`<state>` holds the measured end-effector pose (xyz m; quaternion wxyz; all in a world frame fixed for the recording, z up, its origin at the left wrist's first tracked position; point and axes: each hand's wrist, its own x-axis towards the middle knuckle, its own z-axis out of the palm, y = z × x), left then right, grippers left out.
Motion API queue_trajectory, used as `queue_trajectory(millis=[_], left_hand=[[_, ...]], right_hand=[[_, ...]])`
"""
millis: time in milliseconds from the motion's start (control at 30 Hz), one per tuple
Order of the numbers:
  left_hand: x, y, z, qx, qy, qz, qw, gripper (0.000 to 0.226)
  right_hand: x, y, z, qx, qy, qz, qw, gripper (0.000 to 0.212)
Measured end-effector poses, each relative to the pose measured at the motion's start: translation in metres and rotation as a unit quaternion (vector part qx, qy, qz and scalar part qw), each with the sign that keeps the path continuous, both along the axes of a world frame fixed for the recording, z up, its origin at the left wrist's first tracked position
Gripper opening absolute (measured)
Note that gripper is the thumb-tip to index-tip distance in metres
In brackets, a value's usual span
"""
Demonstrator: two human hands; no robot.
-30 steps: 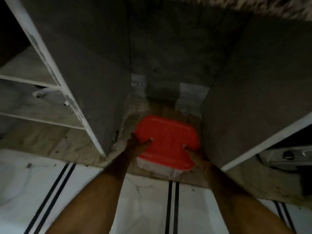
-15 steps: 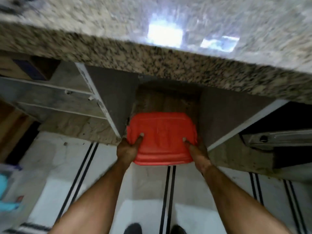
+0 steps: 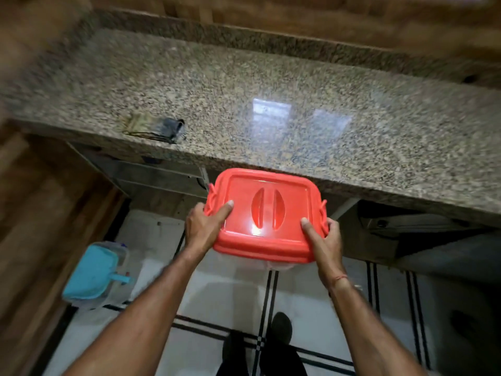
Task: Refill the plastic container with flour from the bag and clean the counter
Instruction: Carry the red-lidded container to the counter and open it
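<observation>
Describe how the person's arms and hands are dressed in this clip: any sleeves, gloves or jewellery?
Both forearms are bare, with no sleeves in view and no gloves. The left hand shows no rings or bands. Below the right hand, a thin reddish thread bracelet circles the wrist. No watch is visible on either arm.

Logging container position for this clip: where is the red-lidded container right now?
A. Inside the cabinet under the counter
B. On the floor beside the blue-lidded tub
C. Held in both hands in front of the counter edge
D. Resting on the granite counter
C: the left hand and right hand grip the sides of the red-lidded container, held clear of the granite counter.
</observation>
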<state>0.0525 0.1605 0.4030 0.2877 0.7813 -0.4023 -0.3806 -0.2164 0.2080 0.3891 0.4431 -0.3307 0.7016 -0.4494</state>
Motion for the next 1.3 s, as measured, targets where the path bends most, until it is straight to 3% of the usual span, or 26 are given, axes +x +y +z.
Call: queue_trajectory(millis=[167,267,467,567,700,1000,1200,1300], left_hand=[[0.026,-0.013,0.107,-0.06,0.023,-0.047,0.997,0.058],[0.023,-0.04,0.154,-0.117,0.076,-0.075,0.987,0.067],[-0.015,-0.113,0.199,-0.163,0.075,-0.073,0.981,0.075],[-0.046,-0.156,0.206,-0.17,0.067,-0.077,0.98,0.074],[-0.095,-0.216,0.202,-0.165,0.073,-0.094,0.979,0.092],[-0.167,-0.312,0.165,-0.118,0.077,-0.086,0.986,0.088],[-0.166,-0.334,0.162,-0.085,0.07,-0.133,0.985,0.087],[-0.169,-0.341,0.164,-0.09,0.049,-0.113,0.988,0.073]], right_hand=[[0.004,-0.005,0.101,-0.059,0.021,-0.01,0.998,0.074],[0.0,-0.032,0.146,-0.101,0.013,-0.019,0.995,0.062],[-0.026,-0.101,0.196,-0.148,0.027,-0.042,0.988,0.08],[-0.056,-0.14,0.205,-0.157,0.026,-0.059,0.985,0.072],[-0.104,-0.197,0.203,-0.152,0.036,-0.065,0.986,0.069],[-0.179,-0.293,0.177,-0.068,0.081,-0.063,0.992,0.055],[-0.193,-0.333,0.18,0.006,0.235,-0.046,0.971,0.067],[-0.195,-0.343,0.177,0.03,0.263,-0.032,0.964,0.083]])
